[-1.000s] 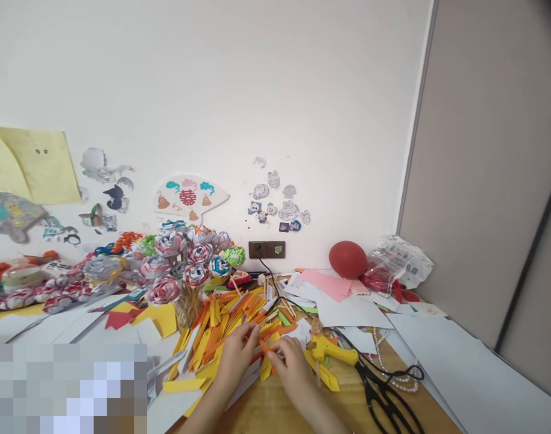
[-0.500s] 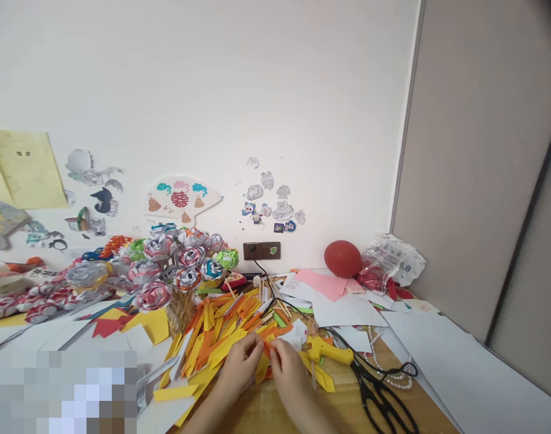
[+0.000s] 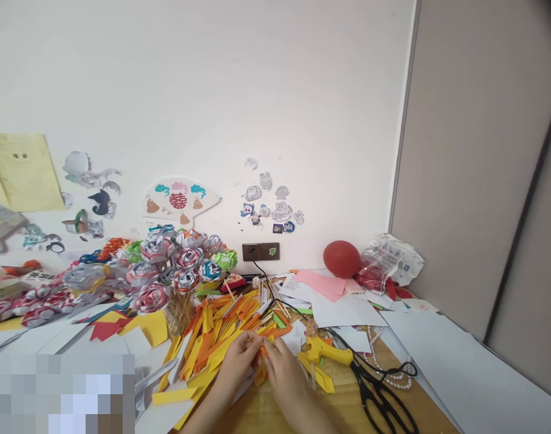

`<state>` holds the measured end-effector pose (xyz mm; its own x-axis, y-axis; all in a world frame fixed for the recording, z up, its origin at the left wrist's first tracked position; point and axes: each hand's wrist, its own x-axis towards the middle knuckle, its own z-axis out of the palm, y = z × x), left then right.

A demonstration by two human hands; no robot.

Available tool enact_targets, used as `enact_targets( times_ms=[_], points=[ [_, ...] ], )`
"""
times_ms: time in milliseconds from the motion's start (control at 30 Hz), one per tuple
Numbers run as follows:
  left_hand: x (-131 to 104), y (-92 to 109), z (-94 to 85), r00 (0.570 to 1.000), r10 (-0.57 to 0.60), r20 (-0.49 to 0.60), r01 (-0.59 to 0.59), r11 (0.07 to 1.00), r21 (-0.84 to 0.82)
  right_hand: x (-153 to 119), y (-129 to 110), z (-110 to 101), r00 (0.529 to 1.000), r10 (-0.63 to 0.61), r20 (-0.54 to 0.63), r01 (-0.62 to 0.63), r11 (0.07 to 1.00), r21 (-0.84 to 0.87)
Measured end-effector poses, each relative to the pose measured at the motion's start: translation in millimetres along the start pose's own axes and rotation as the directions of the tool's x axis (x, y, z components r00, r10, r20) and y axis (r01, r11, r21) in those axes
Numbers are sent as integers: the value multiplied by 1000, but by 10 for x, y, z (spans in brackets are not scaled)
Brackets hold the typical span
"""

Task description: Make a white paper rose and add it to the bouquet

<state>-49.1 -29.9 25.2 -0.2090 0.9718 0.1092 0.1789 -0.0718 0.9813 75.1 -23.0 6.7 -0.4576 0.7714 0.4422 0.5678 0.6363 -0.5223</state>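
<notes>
My left hand (image 3: 240, 360) and my right hand (image 3: 281, 369) meet above the front of the wooden table. Their fingertips pinch a small piece of orange paper (image 3: 263, 350), mostly hidden by the fingers. Below it, a bit of yellow paper (image 3: 260, 375) shows between the hands; whether it is held too, I cannot tell. Just beyond lies a heap of folded orange and yellow paper strips (image 3: 225, 319). A yellow glue gun (image 3: 330, 351) rests to the right of my right hand, over more yellow folded paper (image 3: 318, 375).
Black scissors (image 3: 384, 392) and a bead string (image 3: 399, 381) lie at right. White sheets (image 3: 465, 367), a red balloon (image 3: 342, 258) and a plastic bag (image 3: 393, 259) are further along. Paper flowers (image 3: 187, 259) stand back left. A black cable (image 3: 270, 283) runs from the wall socket (image 3: 260, 251).
My hands have come closer together, the right shifting left until the fingertips meet over the orange paper. The view has shifted slightly.
</notes>
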Motion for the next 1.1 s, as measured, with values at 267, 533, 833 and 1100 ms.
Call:
enact_targets(
  times_ms=[267,533,833,1100],
  points=[
    [-9,6,-20,998,66,9,-65,996,-57,52,118,98,984,163,-68,-113,880,461],
    [5,-24,-18,992,113,47,-110,992,-68,109,208,161,973,230,-36,-157,764,626],
    [51,-96,-47,995,22,97,3,967,-256,122,197,176,968,247,41,-191,620,761],
    [-15,11,-87,1000,20,-8,-21,983,-182,102,125,184,958,220,183,-272,503,821]
  ],
)
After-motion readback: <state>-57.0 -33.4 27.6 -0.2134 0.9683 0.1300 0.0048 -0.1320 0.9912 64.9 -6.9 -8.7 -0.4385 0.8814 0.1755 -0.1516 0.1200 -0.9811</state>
